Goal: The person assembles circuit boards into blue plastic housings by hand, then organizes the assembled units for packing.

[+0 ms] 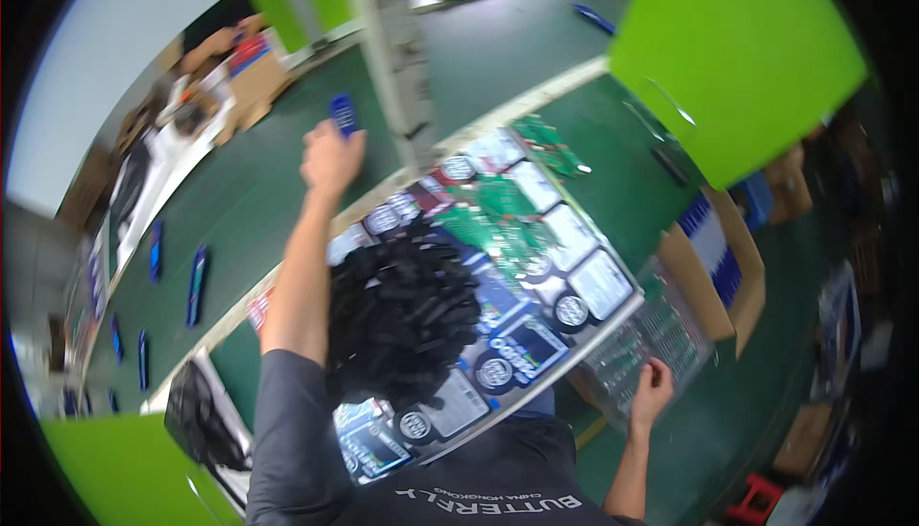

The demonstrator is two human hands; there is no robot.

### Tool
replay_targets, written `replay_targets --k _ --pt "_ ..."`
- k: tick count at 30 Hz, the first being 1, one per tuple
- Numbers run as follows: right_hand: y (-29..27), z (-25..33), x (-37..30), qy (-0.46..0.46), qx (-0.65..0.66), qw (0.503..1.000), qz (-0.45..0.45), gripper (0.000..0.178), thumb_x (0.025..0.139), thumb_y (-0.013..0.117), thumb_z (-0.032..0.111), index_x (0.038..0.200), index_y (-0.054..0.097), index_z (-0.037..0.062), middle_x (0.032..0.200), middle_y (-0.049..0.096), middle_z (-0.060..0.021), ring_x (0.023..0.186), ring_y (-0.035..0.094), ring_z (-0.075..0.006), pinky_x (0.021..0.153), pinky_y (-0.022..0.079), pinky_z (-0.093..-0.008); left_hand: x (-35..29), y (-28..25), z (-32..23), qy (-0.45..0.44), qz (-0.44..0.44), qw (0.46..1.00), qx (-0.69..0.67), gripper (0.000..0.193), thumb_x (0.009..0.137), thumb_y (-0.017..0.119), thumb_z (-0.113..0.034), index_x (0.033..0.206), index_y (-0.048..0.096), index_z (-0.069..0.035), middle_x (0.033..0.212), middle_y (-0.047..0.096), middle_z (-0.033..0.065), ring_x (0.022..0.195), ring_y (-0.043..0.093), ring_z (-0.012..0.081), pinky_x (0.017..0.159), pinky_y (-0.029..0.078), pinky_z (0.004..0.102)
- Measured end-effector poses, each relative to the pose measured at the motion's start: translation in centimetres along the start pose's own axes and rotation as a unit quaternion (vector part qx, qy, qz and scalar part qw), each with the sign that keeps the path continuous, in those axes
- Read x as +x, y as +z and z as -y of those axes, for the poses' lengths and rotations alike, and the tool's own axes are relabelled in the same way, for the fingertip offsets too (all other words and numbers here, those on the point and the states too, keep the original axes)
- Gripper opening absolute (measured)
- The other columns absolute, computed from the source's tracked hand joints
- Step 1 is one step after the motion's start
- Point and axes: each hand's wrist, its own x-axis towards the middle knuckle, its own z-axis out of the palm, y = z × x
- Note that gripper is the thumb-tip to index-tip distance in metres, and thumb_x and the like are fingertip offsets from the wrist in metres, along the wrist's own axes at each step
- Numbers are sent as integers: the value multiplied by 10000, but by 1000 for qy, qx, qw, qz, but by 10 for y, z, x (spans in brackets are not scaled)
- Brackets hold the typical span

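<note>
In the head view, the left hand (pixel 330 157) is reaching over a dark green bench (pixel 254 177), its fingers meeting the near end of a blue case (pixel 342 114). That case is sitting on the far side of the bench, just left of a pale post (pixel 391 57). Blur is hiding the fingertips, so I cannot tell whether they are pinching it. More blue cases (pixel 196 287) are lying farther left, apart from one another.

The right hand (pixel 651 392) is hanging low on the right, fingers curling inward, near green boards under clear plastic (pixel 675 330); I cannot tell whether it is pinching anything. An open cardboard box (pixel 751 272) is standing just beyond that plastic.

Between the hands, a picture-covered table (pixel 601 282) is carrying a heap of black pieces (pixel 402 311), partly behind the left forearm, and loose green boards (pixel 503 205).
</note>
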Motion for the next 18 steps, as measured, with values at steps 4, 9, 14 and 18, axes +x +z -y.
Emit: replay_targets --k 4,9,14,18 --pt "-6 -29 -22 89 -13 996 -1 186 882 652 85 1047 683 5 931 680 -87 820 637 -173 763 514 -309 34 41 11 -15 40 998 45 639 830 675 -517 1237 535 -45 1163 625 253 1077 633 418 887 513 530" --pt "31 -54 0 103 -6 994 25 176 873 650 105 1015 681 6 927 692 -135 828 680 -234 760 528 -339 112 66 143 137 -94 982 93 626 850 639 -324 1343 466 20 1072 653 248 950 645 440 854 520 498" --pt "43 -123 28 143 -96 983 71 245 829 666 165 1019 694 14 902 717 -164 862 705 -310 783 542 -399 60 22 133 2 152 968 -200 514 876 643 -192 1326 496 10 863 598 51 692 573 128 588 465 271" --pt "71 -182 76 180 -149 966 114 325 796 678 217 1059 687 25 953 721 -179 904 691 -369 817 539 -448 -40 -46 127 -16 110 929 -353 465 896 652 -151 1315 492 -26 881 605 14 662 543 77 558 413 230"
